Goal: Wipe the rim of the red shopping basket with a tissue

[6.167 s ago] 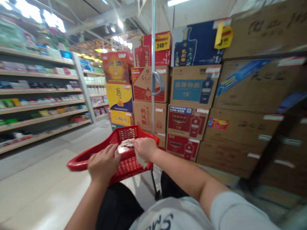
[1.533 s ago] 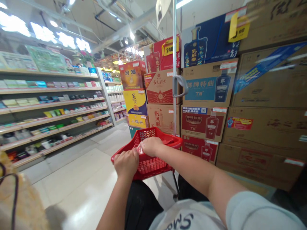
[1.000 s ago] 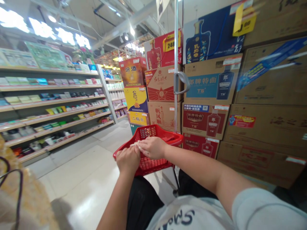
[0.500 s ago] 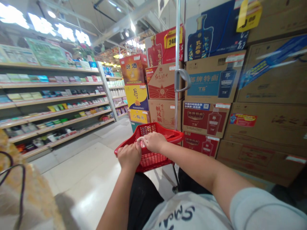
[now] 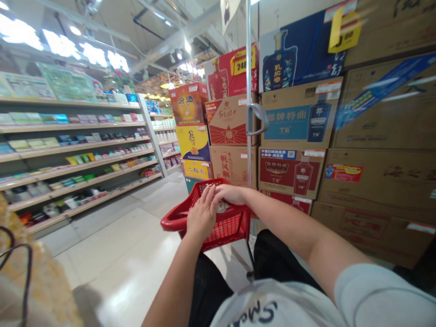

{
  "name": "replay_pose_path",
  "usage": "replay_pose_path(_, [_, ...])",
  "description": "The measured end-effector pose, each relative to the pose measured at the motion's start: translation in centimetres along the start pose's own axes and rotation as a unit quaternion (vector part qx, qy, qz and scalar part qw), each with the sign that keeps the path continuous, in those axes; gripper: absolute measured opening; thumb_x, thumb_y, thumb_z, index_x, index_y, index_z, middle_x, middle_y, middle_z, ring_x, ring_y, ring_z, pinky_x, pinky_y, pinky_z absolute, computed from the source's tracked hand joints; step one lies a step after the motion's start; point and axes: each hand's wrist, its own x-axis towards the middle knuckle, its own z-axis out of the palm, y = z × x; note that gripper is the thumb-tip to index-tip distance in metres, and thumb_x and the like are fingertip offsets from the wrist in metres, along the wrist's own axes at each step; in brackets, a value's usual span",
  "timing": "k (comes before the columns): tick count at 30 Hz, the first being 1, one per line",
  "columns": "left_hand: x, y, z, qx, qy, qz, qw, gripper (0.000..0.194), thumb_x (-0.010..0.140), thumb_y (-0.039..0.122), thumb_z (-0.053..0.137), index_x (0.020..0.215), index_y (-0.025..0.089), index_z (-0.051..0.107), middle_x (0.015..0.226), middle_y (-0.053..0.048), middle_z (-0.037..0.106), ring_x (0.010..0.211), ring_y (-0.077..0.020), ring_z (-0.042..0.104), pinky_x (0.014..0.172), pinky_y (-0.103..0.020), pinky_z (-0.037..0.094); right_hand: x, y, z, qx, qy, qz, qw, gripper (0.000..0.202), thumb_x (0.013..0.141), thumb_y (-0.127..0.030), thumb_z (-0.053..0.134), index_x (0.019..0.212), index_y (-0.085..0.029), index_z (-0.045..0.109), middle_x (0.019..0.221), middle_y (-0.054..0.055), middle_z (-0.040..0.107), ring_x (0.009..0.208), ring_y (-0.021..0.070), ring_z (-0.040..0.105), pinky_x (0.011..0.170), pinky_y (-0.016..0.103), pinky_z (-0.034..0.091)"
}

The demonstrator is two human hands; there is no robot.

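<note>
1. We have our left hand (image 5: 201, 215) at the near edge of the red cart (image 5: 223, 231), its fingers stretched out close together and their tips touching our other hand; the palm side is hidden.
2. We hold the white cloth (image 5: 223, 207) under our right hand (image 5: 230, 195), whose fingers bend down over it at the near edge of the cart's basket, right of that edge's left corner. Our hands hide most of the cloth.
3. We see the left end of the cart's handlebar (image 5: 173, 223) bare, just beside our left hand.
4. Beyond the cart's far edge stands an upright metal pole (image 5: 249, 159) with a grey loop (image 5: 258, 119) on it.
5. Stacked boxes (image 5: 289, 129) rise behind the pole and to our right, with a yellow price tag (image 5: 345, 34) near the top.
6. To our left, filled shelves (image 5: 153, 141) stand across the pale floor (image 5: 132, 245).
</note>
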Motion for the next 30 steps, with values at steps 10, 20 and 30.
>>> replay_pose_path(10, [-4.3, -0.7, 2.2, 0.142, 0.110, 0.084, 0.980, 0.039, 0.091, 0.031, 0.042, 0.129, 0.025, 0.050, 0.125, -0.007, 0.057, 0.121, -0.0303, 0.044, 0.101, -0.045, 0.030, -7.1, 2.5, 2.9, -0.198, 0.133, 0.106, 0.965, 0.053, 0.097, -0.041, 0.021, 0.084, -0.017, 0.066, 0.085, 0.010, 0.070, 0.076, 0.0196, 0.064, 0.067, 0.029, 0.040])
replay_pose_path(20, [0.5, 2.8, -0.4, 0.165, -0.010, 0.009, 0.986, 0.048, 0.092, 0.049, 0.030, 0.088, 0.017, 0.065, 0.091, -0.013, 0.063, 0.087, -0.0301, 0.058, 0.071, -0.040, 0.043, -6.9, 3.3, 3.7, -0.227, 0.183, 0.089, 0.952, 0.046, 0.098, -0.032, 0.023, 0.081, -0.016, 0.063, 0.081, 0.007, 0.069, 0.075, 0.0154, 0.061, 0.068, 0.028, 0.031])
replay_pose_path(30, [-0.3, 2.2, 1.2, 0.122, 0.003, 0.025, 0.992, 0.035, 0.092, 0.039, 0.035, 0.104, 0.019, 0.061, 0.107, -0.012, 0.064, 0.098, -0.0286, 0.057, 0.085, -0.043, 0.040, -7.4, 3.7, 3.3, -0.239, 0.175, 0.059, 0.953, 0.041, 0.097, -0.035, 0.027, 0.080, -0.018, 0.061, 0.080, 0.004, 0.067, 0.075, 0.0148, 0.059, 0.069, 0.028, 0.028])
